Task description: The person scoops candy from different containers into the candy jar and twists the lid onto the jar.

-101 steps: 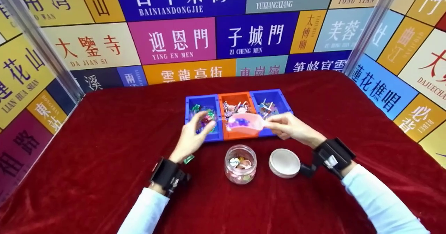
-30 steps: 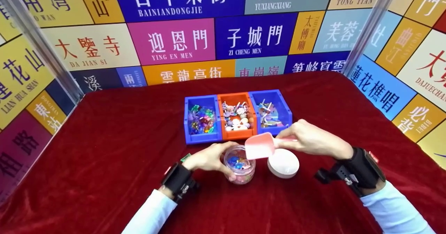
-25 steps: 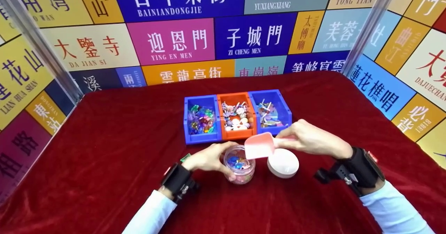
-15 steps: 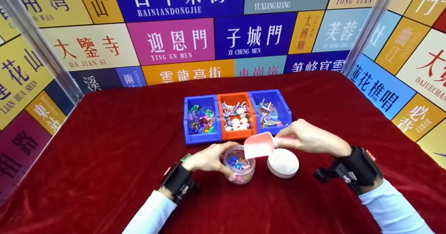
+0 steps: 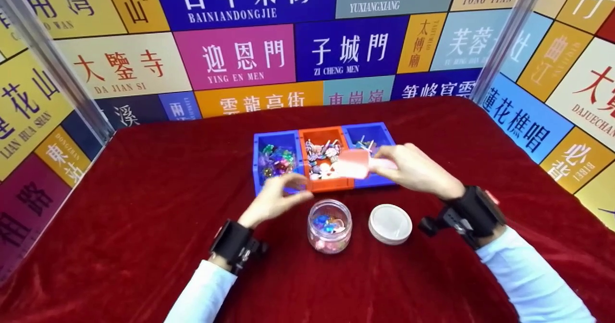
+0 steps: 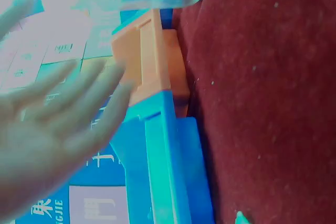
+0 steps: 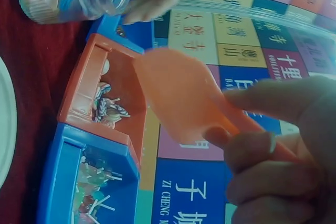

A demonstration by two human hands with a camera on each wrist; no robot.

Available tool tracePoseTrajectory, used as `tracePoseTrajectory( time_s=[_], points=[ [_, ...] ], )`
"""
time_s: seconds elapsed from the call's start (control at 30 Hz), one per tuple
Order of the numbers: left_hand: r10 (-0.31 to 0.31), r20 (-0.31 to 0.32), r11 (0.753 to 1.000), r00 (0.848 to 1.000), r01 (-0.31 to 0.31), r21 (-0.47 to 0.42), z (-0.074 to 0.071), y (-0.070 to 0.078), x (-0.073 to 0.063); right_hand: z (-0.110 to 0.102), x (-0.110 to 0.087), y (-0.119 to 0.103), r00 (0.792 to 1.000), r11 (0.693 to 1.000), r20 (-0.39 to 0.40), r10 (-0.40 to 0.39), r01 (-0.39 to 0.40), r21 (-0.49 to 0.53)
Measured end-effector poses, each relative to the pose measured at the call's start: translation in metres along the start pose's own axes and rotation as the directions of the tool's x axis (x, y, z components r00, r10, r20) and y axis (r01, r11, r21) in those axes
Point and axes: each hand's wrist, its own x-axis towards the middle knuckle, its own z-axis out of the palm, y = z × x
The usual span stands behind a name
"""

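Note:
My right hand (image 5: pixel 418 169) grips the handle of a pink scoop (image 5: pixel 354 163), thumb and fingers curled round it. The scoop hovers, slightly blurred, over the orange bin (image 5: pixel 331 185). In the right wrist view its blade looks orange, with nothing seen on it. My left hand (image 5: pixel 271 199) is in the air before the left blue bin (image 5: pixel 258 169), fingers spread and holding nothing. A clear jar (image 5: pixel 331 201) stands upright on the cloth between my hands, apart from both. Inside it are blue gem-like pieces above paler, pinkish ones. A white round lid (image 5: pixel 390 224) lies right of it.
The joined bins hold small items: colourful gems at left, striped and white candies in the middle, and lollipop-like sticks in the right blue bin (image 5: pixel 379 180). Red cloth (image 5: pixel 158 227) covers the table. A small green piece (image 6: pixel 241 217) lies on it. A signboard wall (image 5: pixel 235 54) stands behind.
My left hand has let go of the jar and moved up and left. The right hand has lifted the scoop from beside the jar's rim to over the orange bin. Blue gems now lie in the jar.

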Motion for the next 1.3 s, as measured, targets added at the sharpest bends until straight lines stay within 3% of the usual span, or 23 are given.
tracePoseTrajectory(
  time_s=[0.03,0.1,0.23,0.33,0.4,0.47,0.53,0.7,0.87,1.1,1.3],
  points=[
    [0.002,-0.089,1.000,0.996,0.000,0.029,-0.001,-0.002,0.000,0.002,0.004,-0.001,1.000,1.000,-0.007,0.004,-0.004,-0.022],
    [-0.002,-0.251,0.997,0.968,0.021,0.072,-0.005,-0.007,0.000,0.006,0.012,-0.005,1.000,0.997,-0.019,0.003,-0.004,-0.077],
    [-0.001,-0.494,0.983,0.870,0.090,0.158,-0.011,-0.016,-0.001,0.016,0.027,-0.010,1.000,0.985,-0.021,-0.011,0.007,-0.173],
    [-0.046,-0.592,0.967,0.805,0.185,0.176,-0.015,-0.020,-0.001,0.025,0.037,-0.013,0.999,0.968,-0.027,-0.018,0.011,-0.249],
    [-0.102,-0.622,0.953,0.776,0.256,0.163,-0.017,-0.022,0.000,0.031,0.043,-0.015,0.999,0.952,-0.037,-0.029,0.016,-0.305],
    [-0.181,-0.625,0.930,0.759,0.339,0.142,-0.019,-0.024,0.002,0.037,0.049,-0.018,0.998,0.927,-0.036,-0.061,0.043,-0.373],
    [-0.242,-0.608,0.906,0.757,0.400,0.138,-0.020,-0.027,0.004,0.042,0.053,-0.023,0.994,0.895,-0.023,-0.108,0.087,-0.437],
    [-0.349,-0.518,0.866,0.781,0.480,0.140,-0.022,-0.032,0.008,0.051,0.065,-0.040,0.985,0.799,0.032,-0.171,0.158,-0.580],
    [-0.368,-0.481,0.855,0.796,0.493,0.160,-0.021,-0.040,0.008,0.060,0.073,-0.054,0.982,0.723,0.068,-0.175,0.175,-0.668],
    [-0.349,-0.482,0.861,0.804,0.478,0.175,-0.021,-0.041,0.007,0.070,0.080,-0.058,0.988,0.712,0.112,-0.109,0.156,-0.684],
    [-0.369,-0.468,0.854,0.803,0.492,0.170,-0.022,-0.041,0.009,0.072,0.090,-0.054,0.991,0.788,0.133,-0.010,0.089,-0.609]
  ],
)
